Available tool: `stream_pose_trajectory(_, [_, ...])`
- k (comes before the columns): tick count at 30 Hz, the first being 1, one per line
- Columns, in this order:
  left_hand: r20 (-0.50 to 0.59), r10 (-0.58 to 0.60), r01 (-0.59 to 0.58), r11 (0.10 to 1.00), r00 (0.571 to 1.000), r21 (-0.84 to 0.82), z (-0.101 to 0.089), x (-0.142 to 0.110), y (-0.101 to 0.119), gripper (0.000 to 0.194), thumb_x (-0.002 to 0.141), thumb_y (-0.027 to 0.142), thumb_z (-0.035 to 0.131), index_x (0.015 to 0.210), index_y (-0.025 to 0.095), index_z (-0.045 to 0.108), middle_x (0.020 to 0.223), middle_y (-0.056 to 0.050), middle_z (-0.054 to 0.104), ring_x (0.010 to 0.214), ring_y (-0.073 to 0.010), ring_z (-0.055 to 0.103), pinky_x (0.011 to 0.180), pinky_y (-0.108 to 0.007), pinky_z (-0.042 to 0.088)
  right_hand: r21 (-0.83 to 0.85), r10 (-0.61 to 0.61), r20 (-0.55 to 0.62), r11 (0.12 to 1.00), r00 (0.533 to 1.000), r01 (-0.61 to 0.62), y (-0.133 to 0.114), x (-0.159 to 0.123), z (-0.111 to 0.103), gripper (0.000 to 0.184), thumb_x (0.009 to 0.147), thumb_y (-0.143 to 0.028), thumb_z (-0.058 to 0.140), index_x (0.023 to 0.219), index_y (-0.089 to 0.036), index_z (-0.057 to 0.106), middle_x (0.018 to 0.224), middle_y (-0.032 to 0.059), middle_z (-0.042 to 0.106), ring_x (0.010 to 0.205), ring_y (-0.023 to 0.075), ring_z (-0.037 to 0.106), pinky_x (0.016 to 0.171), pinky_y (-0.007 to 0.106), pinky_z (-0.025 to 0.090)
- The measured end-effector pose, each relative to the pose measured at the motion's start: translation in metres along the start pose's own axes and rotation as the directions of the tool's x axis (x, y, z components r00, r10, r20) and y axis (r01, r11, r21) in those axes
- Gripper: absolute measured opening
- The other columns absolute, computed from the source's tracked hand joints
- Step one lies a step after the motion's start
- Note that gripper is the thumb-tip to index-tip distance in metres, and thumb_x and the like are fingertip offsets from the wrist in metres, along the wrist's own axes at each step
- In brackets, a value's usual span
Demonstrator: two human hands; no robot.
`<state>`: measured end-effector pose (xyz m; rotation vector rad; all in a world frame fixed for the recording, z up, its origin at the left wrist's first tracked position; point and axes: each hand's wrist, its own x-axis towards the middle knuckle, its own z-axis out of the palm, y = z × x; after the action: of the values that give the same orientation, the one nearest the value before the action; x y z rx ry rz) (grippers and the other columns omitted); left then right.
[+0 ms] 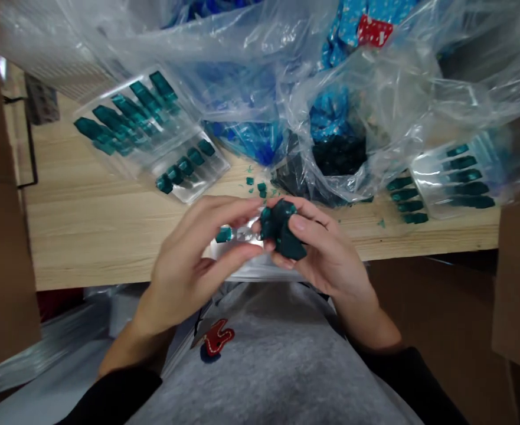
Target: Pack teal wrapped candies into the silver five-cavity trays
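In the head view a clump of dark green pieces (290, 233) is held over the table edge (109, 260) in the right hand's (326, 251) curled fingers, with the left hand's (211, 251) half-open fingers reaching right up beside it.

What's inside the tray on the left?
The tray has long green pieces and short green pieces. They cover parts of it, so I can't see what's under them.

The far plastic bags (237, 41) are cut off by the top edge. The dark green pieces (291, 243) are partly covered by the right hand (334, 254). Both sleeves (113, 395) are cropped by the near edge. Small green scraps (262, 188) are blurred.
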<state>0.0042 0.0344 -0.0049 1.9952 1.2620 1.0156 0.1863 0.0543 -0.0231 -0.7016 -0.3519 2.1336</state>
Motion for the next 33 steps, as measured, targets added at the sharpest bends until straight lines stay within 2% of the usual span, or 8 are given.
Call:
stream_pose_trajectory(6, [0.003, -0.081, 0.080, 0.988, 0.997, -0.131, 0.013, 0.006, 0.008, 0.030, 0.092, 0.018, 0.066, 0.120, 0.028, 0.062, 0.109, 0.000, 0.066, 0.098, -0.0119, 0.062, 0.088, -0.027, 0.053, -0.004, -0.025, -0.020, 1.000, 0.999, 0.025, 0.001, -0.007, 0.003, 0.023, 0.069, -0.033, 0.086, 0.088, -0.023, 0.077, 0.078, -0.0006, 0.070, 0.062, 0.0086, 0.061, 0.047, 0.014, 0.045])
stream_pose_trajectory(11, [-0.101, -0.077, 0.063, 0.989, 0.992, -0.130, 0.014, 0.003, 0.010, 0.023, 0.091, 0.014, 0.065, 0.110, 0.027, 0.063, 0.100, 0.001, 0.067, 0.096, -0.0140, 0.064, 0.085, -0.029, 0.056, -0.034, -0.035, -0.036, 0.999, 0.999, 0.034, 0.002, -0.012, 0.003, 0.020, 0.073, -0.035, 0.084, 0.090, -0.025, 0.079, 0.080, -0.0017, 0.071, 0.062, 0.0085, 0.061, 0.047, 0.014, 0.046])
stream_pose_trajectory(14, [-0.094, 0.003, -0.005, 1.000, 0.996, -0.016, 0.015, 0.002, 0.012, 0.029, 0.091, 0.016, 0.067, 0.117, 0.029, 0.063, 0.106, -0.001, 0.065, 0.103, -0.0165, 0.063, 0.090, -0.033, 0.055, -0.241, -0.179, -0.032, 0.956, 0.983, 0.167, 0.004, -0.014, 0.001, 0.014, 0.082, -0.029, 0.077, 0.096, -0.029, 0.079, 0.094, -0.0034, 0.075, 0.082, 0.0101, 0.069, 0.071, 0.019, 0.057])
stream_pose_trajectory(17, [-0.066, 0.164, -0.144, 0.962, 0.984, 0.233, 0.014, 0.003, 0.015, 0.039, 0.088, 0.015, 0.070, 0.124, 0.028, 0.063, 0.112, -0.005, 0.064, 0.107, -0.0187, 0.062, 0.091, -0.035, 0.055, -0.461, -0.296, -0.006, 0.848, 0.955, 0.260, 0.002, -0.017, -0.001, 0.018, 0.086, -0.022, 0.072, 0.102, -0.029, 0.078, 0.108, -0.0038, 0.076, 0.107, 0.0126, 0.069, 0.101, 0.027, 0.053])
stream_pose_trajectory(20, [0.004, 0.245, -0.233, 0.917, 0.970, 0.323, 0.013, 0.005, 0.015, 0.030, 0.088, 0.014, 0.070, 0.117, 0.022, 0.065, 0.110, -0.005, 0.067, 0.105, -0.0182, 0.064, 0.090, -0.033, 0.055, -0.546, -0.297, 0.048, 0.792, 0.954, 0.274, -0.001, -0.019, -0.004, 0.026, 0.084, -0.022, 0.074, 0.110, -0.025, 0.076, 0.116, -0.0019, 0.076, 0.113, 0.0159, 0.069, 0.105, 0.031, 0.053])
stream_pose_trajectory(25, [-0.041, 0.136, -0.128, 0.977, 0.990, 0.169, 0.012, 0.003, 0.010, 0.030, 0.087, 0.010, 0.070, 0.115, 0.021, 0.064, 0.107, -0.003, 0.067, 0.103, -0.0163, 0.064, 0.092, -0.030, 0.055, -0.556, -0.309, 0.041, 0.783, 0.950, 0.278, -0.002, -0.020, -0.005, 0.030, 0.082, -0.019, 0.076, 0.111, -0.023, 0.076, 0.117, -0.0013, 0.076, 0.114, 0.0163, 0.070, 0.105, 0.031, 0.054])
stream_pose_trajectory(29, [-0.068, 0.144, -0.130, 0.975, 0.987, 0.180, 0.013, 0.000, 0.008, 0.030, 0.086, 0.015, 0.074, 0.114, 0.019, 0.066, 0.110, -0.006, 0.065, 0.106, -0.0173, 0.062, 0.093, -0.031, 0.055, -0.502, -0.279, -0.002, 0.831, 0.960, 0.240, 0.001, -0.020, -0.005, 0.027, 0.082, -0.021, 0.077, 0.108, -0.025, 0.077, 0.115, -0.0026, 0.076, 0.114, 0.0172, 0.069, 0.107, 0.034, 0.053])
stream_pose_trajectory(33, [-0.121, 0.136, -0.124, 0.987, 0.983, 0.106, 0.016, 0.000, 0.007, 0.025, 0.086, 0.013, 0.073, 0.108, 0.023, 0.066, 0.106, -0.004, 0.065, 0.102, -0.0170, 0.062, 0.088, -0.032, 0.056, -0.425, -0.256, 0.043, 0.870, 0.966, 0.249, 0.005, -0.018, -0.008, 0.024, 0.083, -0.020, 0.077, 0.105, -0.030, 0.078, 0.113, -0.0051, 0.076, 0.115, 0.0151, 0.068, 0.108, 0.033, 0.051])
